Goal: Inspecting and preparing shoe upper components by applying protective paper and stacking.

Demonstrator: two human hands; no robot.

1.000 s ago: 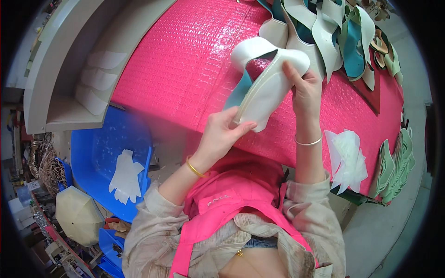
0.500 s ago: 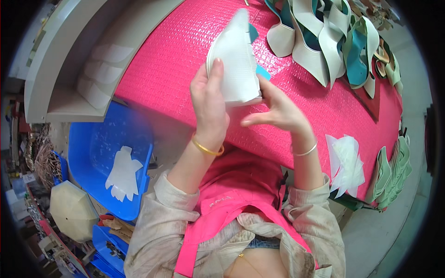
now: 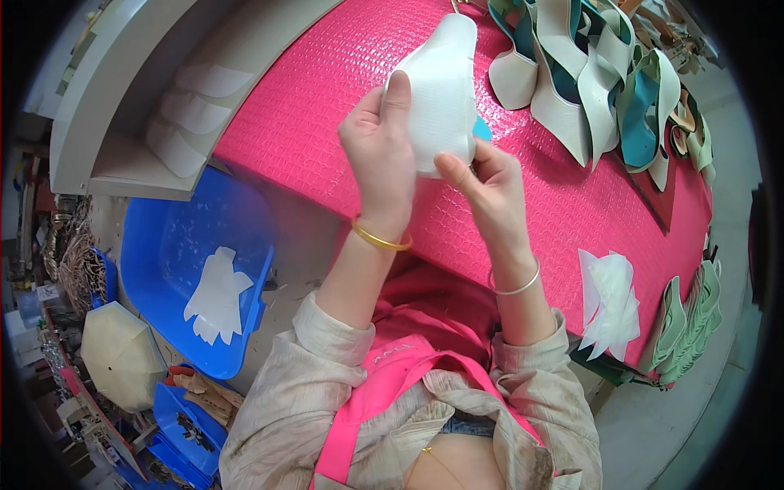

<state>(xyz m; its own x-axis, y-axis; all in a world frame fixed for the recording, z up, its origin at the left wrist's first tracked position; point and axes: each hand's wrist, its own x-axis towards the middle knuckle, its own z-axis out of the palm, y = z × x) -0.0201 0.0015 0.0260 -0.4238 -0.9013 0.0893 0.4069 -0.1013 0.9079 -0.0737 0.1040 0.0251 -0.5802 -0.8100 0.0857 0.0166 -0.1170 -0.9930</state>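
My left hand [image 3: 380, 151] grips the left side of a white shoe upper [image 3: 441, 98], its thumb lying flat along the front. At the piece's lower right corner my right hand [image 3: 496, 184] pinches the edge between thumb and fingers. A sliver of teal [image 3: 482, 128] shows at the right edge, just above the right fingers. The upper is held over the pink table, its narrow rounded end pointing away from me. What lies behind the piece is hidden.
White shoe uppers with teal lining [image 3: 559, 122] stand at the far right of the pink table [image 3: 310, 122]. Thin white pieces [image 3: 611, 306] lie near its right edge, beside pale green pieces [image 3: 694, 322]. On the left are a grey shelf [image 3: 122, 175] and a blue bin [image 3: 163, 278].
My right hand has closed from spread fingers to a pinch on the upper's lower corner. The upper's ragged right edge now looks smooth. The whole view has shifted slightly.
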